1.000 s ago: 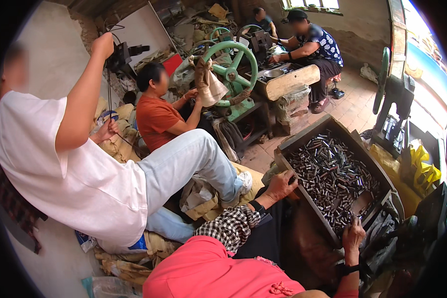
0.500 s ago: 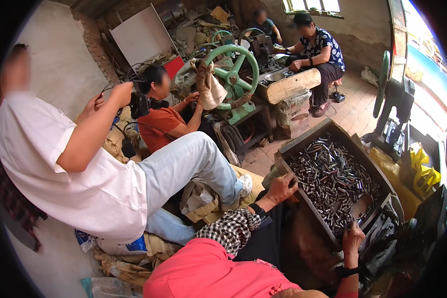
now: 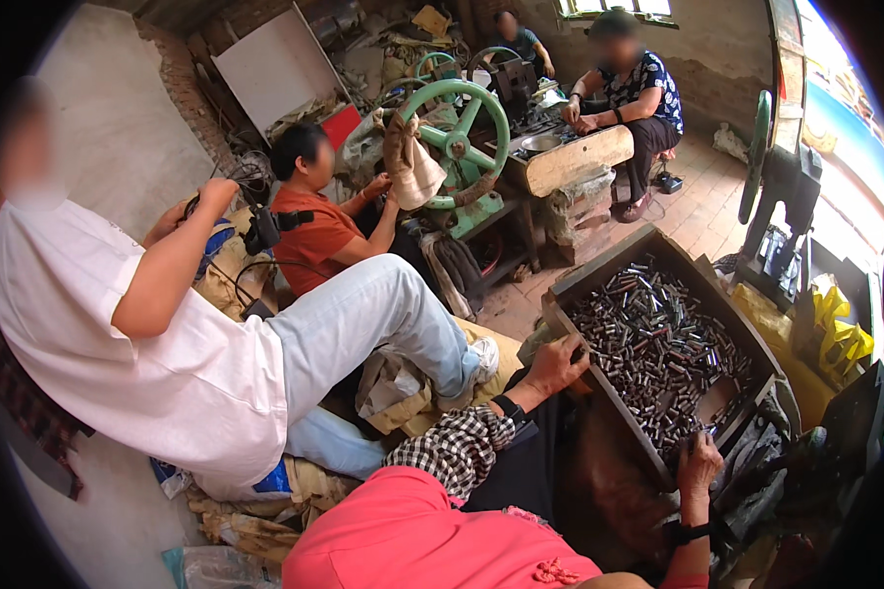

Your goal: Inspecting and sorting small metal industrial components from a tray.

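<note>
A dark, shallow tray (image 3: 607, 267) filled with many small metal cylinders (image 3: 648, 339) sits tilted in front of me to the right. My left hand (image 3: 558, 363) is closed over the tray's left edge, thumb and fingers bent at the rim. At the near right corner, my right hand (image 3: 697, 463) has its fingers curled at the edge, their tips beside the nearest cylinders. Whether a cylinder lies under those fingertips is too small to make out. The cylinders lie loose in a jumbled heap, thinner toward the right side, where a patch of the tray's bottom shows.
A person in a white shirt (image 3: 147, 344) sits close on my left, holding a dark cabled device (image 3: 265, 228). Beyond are a person in orange (image 3: 314, 236), a green handwheel press (image 3: 459, 147) and a worker at a bench (image 3: 648, 98). A second machine (image 3: 786, 206) stands right.
My hands stay at the tray's edges with barely any shift. The worker at the far bench has brought both hands together. The person in white has lowered the cabled device slightly.
</note>
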A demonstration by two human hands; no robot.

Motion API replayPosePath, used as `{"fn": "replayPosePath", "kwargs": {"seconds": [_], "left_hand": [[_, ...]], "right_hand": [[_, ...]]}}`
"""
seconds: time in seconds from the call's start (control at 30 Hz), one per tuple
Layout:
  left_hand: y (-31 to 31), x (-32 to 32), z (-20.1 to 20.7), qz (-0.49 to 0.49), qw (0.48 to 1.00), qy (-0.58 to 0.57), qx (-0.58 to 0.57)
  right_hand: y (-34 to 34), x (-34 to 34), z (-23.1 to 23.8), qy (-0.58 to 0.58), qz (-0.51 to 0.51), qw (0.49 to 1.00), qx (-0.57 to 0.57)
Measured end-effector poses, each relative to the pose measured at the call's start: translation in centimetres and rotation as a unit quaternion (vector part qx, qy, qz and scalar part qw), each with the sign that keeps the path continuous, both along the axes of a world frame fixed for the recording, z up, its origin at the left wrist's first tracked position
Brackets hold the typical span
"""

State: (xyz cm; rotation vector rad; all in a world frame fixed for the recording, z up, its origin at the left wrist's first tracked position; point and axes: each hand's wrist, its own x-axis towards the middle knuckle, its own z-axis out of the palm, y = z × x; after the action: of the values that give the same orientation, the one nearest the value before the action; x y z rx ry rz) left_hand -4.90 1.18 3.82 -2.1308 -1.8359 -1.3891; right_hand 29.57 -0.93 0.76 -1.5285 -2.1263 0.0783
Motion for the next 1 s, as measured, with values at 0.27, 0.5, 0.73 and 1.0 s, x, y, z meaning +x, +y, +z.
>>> {"fn": "replayPosePath", "kwargs": {"seconds": [0.27, 0.5, 0.73, 1.0], "left_hand": [[0.19, -0.08, -0.29, 0.005, 0.999, -0.030, -0.012], [0.26, -0.14, -0.45, -0.007, 0.999, -0.045, -0.016], [0.25, -0.09, -0.34, 0.003, 0.999, -0.042, -0.029], [0.48, 0.03, -0.47, 0.009, 1.000, -0.023, 0.015]], "right_hand": [[0.08, 0.00, -0.23, -0.001, 0.001, 1.000, 0.001], [-0.01, -0.16, 0.13, -0.003, 0.011, 1.000, 0.021], [-0.02, -0.19, 0.38, -0.004, 0.006, 1.000, 0.008], [0.08, -0.10, 0.23, -0.012, 0.002, 1.000, 0.012]]}}
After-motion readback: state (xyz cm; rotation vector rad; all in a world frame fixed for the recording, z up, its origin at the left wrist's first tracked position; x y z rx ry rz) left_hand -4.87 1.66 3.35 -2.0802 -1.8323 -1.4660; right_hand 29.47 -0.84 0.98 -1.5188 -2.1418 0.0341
